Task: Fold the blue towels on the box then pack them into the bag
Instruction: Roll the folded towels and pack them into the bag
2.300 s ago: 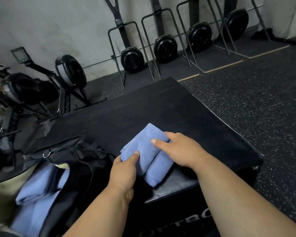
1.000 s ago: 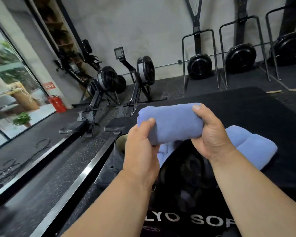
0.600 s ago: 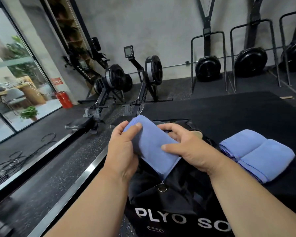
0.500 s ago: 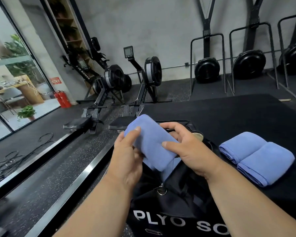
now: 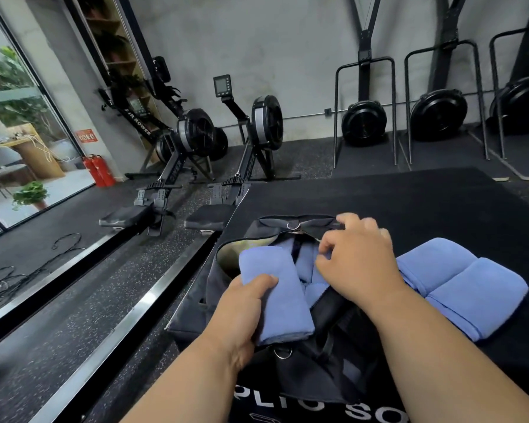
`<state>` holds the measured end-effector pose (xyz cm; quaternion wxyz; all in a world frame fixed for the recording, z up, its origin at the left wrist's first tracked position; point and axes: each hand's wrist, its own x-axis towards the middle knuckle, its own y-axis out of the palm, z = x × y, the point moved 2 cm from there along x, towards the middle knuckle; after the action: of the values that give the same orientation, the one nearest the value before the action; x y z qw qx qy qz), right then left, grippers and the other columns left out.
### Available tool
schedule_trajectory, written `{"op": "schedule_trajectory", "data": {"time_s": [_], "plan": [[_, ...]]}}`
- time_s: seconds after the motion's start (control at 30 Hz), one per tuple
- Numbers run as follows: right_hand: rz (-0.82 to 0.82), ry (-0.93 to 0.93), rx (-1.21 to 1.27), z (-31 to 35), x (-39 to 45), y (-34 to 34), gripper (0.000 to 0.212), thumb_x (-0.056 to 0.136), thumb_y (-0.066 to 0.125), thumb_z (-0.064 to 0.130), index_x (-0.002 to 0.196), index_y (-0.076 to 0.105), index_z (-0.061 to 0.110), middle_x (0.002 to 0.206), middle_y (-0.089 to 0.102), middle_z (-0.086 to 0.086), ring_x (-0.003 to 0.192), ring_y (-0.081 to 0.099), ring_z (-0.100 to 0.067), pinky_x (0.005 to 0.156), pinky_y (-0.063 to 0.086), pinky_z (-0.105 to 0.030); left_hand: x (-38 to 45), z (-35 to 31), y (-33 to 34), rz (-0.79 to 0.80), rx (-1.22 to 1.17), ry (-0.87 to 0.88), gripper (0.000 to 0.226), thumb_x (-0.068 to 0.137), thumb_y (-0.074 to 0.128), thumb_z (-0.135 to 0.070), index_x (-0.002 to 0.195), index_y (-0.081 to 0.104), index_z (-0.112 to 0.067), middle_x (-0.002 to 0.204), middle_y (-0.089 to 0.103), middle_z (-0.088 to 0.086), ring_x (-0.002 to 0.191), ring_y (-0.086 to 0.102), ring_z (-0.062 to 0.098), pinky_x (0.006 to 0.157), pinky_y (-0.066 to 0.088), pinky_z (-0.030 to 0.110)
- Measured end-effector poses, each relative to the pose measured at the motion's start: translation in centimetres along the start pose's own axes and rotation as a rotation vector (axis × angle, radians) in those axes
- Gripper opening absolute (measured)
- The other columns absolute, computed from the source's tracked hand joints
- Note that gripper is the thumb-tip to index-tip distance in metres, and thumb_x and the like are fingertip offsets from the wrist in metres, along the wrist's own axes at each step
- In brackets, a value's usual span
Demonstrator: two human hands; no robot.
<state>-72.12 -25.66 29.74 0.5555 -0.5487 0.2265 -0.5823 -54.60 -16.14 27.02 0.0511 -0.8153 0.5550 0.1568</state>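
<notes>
Fingers of the left hand (image 5: 242, 312) clamp a folded blue towel (image 5: 274, 293) over the black bag's (image 5: 315, 355) mouth at lower centre. The right hand (image 5: 356, 264) pinches the bag's far edge open. If that edge slips, the towel may snag and unfold. Another folded towel (image 5: 468, 296) waits on the box (image 5: 409, 199), right.

Left hand (image 5: 242, 312) grips the folded blue towel (image 5: 275, 294), thumb on top. Right hand (image 5: 358, 264) sits just right of it, fingers (image 5: 348, 219) curled loosely.
</notes>
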Motion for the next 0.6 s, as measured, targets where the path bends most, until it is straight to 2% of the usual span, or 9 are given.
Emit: {"op": "schedule_trajectory", "data": {"time_s": [0.07, 0.1, 0.17, 0.23, 0.3, 0.37, 0.5, 0.57, 0.6], "plan": [[0.174, 0.019, -0.075, -0.3, 0.3, 0.3, 0.018, 0.094, 0.055, 0.028, 0.097, 0.072, 0.025, 0.111, 0.058, 0.002, 0.099, 0.057, -0.027, 0.076, 0.041, -0.034, 0.4, 0.1, 0.3, 0.016, 0.051, -0.012, 0.025, 0.091, 0.068, -0.017, 0.115, 0.066, -0.013, 0.090, 0.077, 0.009, 0.076, 0.074, 0.025, 0.063, 0.058, 0.033], [0.221, 0.022, -0.050, -0.3, 0.4, 0.3, 0.019, 0.094, 0.051, 0.021, 0.100, 0.069, 0.023, 0.102, 0.055, 0.002, 0.093, 0.056, -0.026, 0.070, 0.038, -0.033, 0.6, 0.0, 0.4, 0.028, 0.069, -0.025, 0.035, 0.084, 0.071, -0.020, 0.117, 0.064, -0.012, 0.093, 0.075, 0.010, 0.076, 0.072, 0.026, 0.060, 0.057, 0.033], [0.185, 0.029, 0.049, -0.5, 0.6, 0.2, 0.036, 0.092, 0.049, 0.012, 0.116, 0.070, 0.028, 0.100, 0.053, 0.004, 0.089, 0.055, -0.023, 0.067, 0.040, -0.033, 1.2, -0.2, 0.6, 0.046, 0.122, -0.060, 0.053, 0.068, 0.074, -0.025, 0.118, 0.061, -0.013, 0.099, 0.072, 0.011, 0.078, 0.070, 0.027, 0.059, 0.055, 0.032], [0.100, 0.068, 0.205, -1.0, 0.8, -0.1, 0.053, 0.091, 0.049, 0.005, 0.135, 0.065, 0.028, 0.119, 0.060, 0.004, 0.105, 0.061, -0.024, 0.079, 0.049, -0.034, 1.7, -0.5, 1.0, 0.064, 0.165, -0.076, 0.042, 0.072, 0.075, -0.024, 0.111, 0.066, -0.013, 0.091, 0.072, 0.010, 0.078, 0.068, 0.028, 0.066, 0.054, 0.033], [0.059, 0.089, 0.296, -1.1, 0.7, -0.6, 0.061, 0.090, 0.050, 0.003, 0.147, 0.057, 0.025, 0.141, 0.055, 0.005, 0.121, 0.058, -0.024, 0.091, 0.050, -0.035, 2.2, -1.0, 1.5, 0.076, 0.175, -0.103, 0.030, 0.081, 0.074, -0.020, 0.110, 0.070, -0.013, 0.089, 0.074, 0.011, 0.082, 0.069, 0.031, 0.076, 0.053, 0.038], [0.067, 0.082, 0.348, -1.2, 0.5, -0.9, 0.063, 0.089, 0.049, 0.002, 0.148, 0.055, 0.023, 0.147, 0.050, 0.006, 0.126, 0.056, -0.024, 0.094, 0.049, -0.036, 2.8, -1.7, 2.3, 0.112, 0.141, -0.123, 0.038, 0.078, 0.076, -0.022, 0.114, 0.072, -0.012, 0.098, 0.077, 0.016, 0.087, 0.072, 0.034, 0.083, 0.053, 0.042], [0.073, 0.051, 0.460, -2.0, 0.6, -1.0, 0.050, 0.085, 0.048, 0.001, 0.127, 0.062, 0.025, 0.126, 0.054, 0.010, 0.111, 0.058, -0.024, 0.090, 0.052, -0.043, 4.0, -3.3, 4.4, 0.258, -0.064, -0.157, 0.042, 0.083, 0.068, -0.018, 0.120, 0.072, 0.001, 0.117, 0.074, 0.025, 0.096, 0.073, 0.035, 0.089, 0.059, 0.041], [0.061, 0.058, 0.515, -2.6, 0.8, -0.9, 0.050, 0.088, 0.049, 0.002, 0.127, 0.064, 0.029, 0.127, 0.055, 0.014, 0.114, 0.057, -0.019, 0.094, 0.051, -0.038, 5.1, -3.1, 5.1, 0.288, -0.061, -0.179, 0.040, 0.087, 0.062, -0.018, 0.119, 0.073, 0.004, 0.115, 0.074, 0.024, 0.095, 0.074, 0.035, 0.086, 0.060, 0.042], [0.063, 0.072, 0.530, -2.9, 1.0, -0.8, 0.053, 0.091, 0.048, 0.001, 0.134, 0.063, 0.029, 0.135, 0.055, 0.013, 0.121, 0.055, -0.017, 0.097, 0.047, -0.033, 5.7, -2.6, 5.2, 0.274, 0.013, -0.188, 0.040, 0.091, 0.061, -0.020, 0.120, 0.073, 0.004, 0.115, 0.075, 0.023, 0.098, 0.074, 0.036, 0.091, 0.060, 0.044]]}}
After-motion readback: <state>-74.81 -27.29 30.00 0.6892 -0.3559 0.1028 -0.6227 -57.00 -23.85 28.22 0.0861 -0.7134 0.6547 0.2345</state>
